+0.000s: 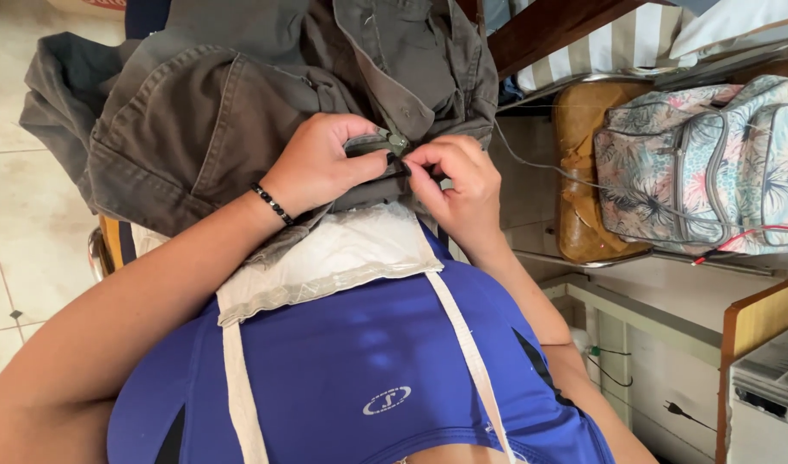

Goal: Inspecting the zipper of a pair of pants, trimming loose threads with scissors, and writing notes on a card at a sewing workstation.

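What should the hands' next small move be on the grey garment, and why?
Probably draw the right hand away from the grey garment to pull the thread taut. Both hands pinch the fabric edge close together, the left hand pressing it flat, and a thin thread runs off loosely toward the chair. A needle is too small to confirm.

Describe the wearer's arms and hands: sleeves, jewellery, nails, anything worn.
Both arms are bare to the shoulder, with no sleeves or gloves in view. The left hand has a bracelet of small black beads at the wrist. The right hand has nothing on its wrist and no rings that show. A few dark-painted fingernails show on the left hand.
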